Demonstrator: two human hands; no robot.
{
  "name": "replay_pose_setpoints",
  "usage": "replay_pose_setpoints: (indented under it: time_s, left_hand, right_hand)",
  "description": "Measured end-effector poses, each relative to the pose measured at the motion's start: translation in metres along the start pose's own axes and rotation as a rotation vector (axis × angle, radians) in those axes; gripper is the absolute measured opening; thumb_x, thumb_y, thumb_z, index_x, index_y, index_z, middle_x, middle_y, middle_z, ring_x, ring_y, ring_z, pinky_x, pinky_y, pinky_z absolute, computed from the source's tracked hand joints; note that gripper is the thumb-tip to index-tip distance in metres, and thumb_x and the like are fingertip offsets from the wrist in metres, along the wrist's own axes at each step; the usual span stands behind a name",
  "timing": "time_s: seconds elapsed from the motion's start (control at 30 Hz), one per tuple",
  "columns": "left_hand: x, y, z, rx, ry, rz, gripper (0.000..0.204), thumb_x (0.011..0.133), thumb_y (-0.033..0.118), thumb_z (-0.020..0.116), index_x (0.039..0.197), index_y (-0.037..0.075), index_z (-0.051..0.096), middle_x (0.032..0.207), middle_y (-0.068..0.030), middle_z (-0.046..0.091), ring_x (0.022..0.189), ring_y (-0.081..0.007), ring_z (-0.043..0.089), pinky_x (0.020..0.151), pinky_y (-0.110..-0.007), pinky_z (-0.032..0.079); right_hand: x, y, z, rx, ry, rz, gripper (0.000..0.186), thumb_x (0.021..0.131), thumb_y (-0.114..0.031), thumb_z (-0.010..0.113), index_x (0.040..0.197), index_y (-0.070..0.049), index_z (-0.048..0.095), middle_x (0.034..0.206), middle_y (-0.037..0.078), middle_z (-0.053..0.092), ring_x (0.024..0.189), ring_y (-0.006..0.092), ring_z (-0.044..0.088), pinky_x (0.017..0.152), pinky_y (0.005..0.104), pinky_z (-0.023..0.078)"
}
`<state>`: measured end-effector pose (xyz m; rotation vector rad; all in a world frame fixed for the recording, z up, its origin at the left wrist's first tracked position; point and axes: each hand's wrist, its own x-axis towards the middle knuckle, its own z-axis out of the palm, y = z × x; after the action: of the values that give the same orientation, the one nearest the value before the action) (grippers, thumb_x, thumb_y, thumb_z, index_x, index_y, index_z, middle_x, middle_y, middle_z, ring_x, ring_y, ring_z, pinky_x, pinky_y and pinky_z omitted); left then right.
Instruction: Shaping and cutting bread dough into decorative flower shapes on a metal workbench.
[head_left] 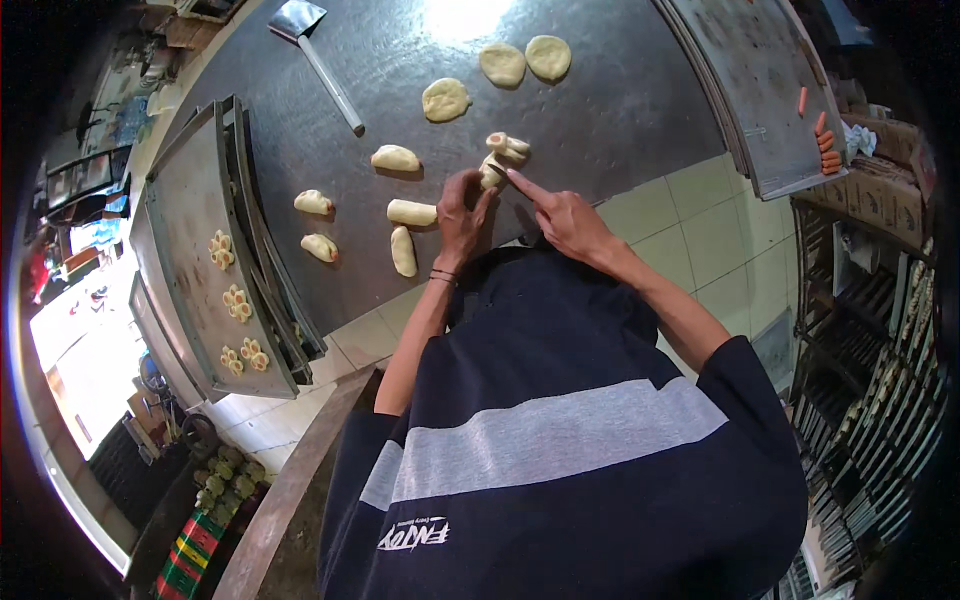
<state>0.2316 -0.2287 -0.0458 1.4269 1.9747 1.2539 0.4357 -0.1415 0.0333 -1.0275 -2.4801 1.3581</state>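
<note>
My left hand [463,212] pinches a sausage-filled dough roll [489,174] at the table's near edge. In my right hand [574,226] is a small knife [502,169], its blade on the roll and my index finger stretched along it; the handle is hidden in my palm. Just beyond lies a cut dough piece [508,146] with pinkish sausage showing at its end. Whole dough rolls lie to the left of my left hand, the closest being a pale roll [412,212] and another roll [403,251] below it.
Flat dough rounds [502,65] lie at the far side of the metal table [600,110]. A scraper [327,80] rests far left. Flower-shaped dough pieces [237,303] sit on the left tray [185,220]. On the right tray [745,90] are several sausages [828,150].
</note>
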Motion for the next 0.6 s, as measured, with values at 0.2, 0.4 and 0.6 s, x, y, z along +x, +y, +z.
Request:
replay_pose_setpoints:
  time_s: [0.2, 0.4, 0.6]
  left_hand:
    - [-0.015, 0.016, -0.004, -0.038, -0.004, -0.069, 0.028, 0.086, 0.015, 0.084, 0.106, 0.002, 0.069, 0.103, -0.0135, 0.069, 0.091, -0.0304, 0.069, 0.079, -0.038, 0.057]
    - [0.005, 0.016, -0.006, 0.138, -0.042, 0.127, 0.025, 0.088, 0.011, 0.082, 0.108, 0.002, 0.069, 0.111, -0.0140, 0.068, 0.098, -0.0263, 0.069, 0.081, -0.038, 0.057]
    - [-0.035, -0.009, -0.006, 0.141, -0.030, -0.052, 0.028, 0.087, 0.009, 0.078, 0.113, 0.003, 0.070, 0.115, -0.0149, 0.067, 0.100, -0.0306, 0.068, 0.086, -0.040, 0.056]
  right_hand:
    - [-0.009, 0.010, 0.025, -0.177, -0.066, 0.071, 0.075, 0.098, -0.010, 0.054, 0.167, -0.023, 0.028, 0.081, 0.027, 0.070, 0.074, 0.0478, 0.069, 0.076, 0.0585, 0.056]
    - [0.008, 0.037, 0.040, -0.302, 0.030, -0.025, 0.074, 0.101, -0.014, 0.052, 0.168, -0.028, 0.025, 0.086, 0.026, 0.072, 0.077, 0.0494, 0.069, 0.074, 0.0606, 0.055]
    - [-0.043, 0.043, 0.026, -0.211, -0.187, 0.127, 0.070, 0.099, -0.014, 0.053, 0.165, -0.024, 0.033, 0.088, 0.029, 0.071, 0.080, 0.0492, 0.070, 0.076, 0.0603, 0.055]
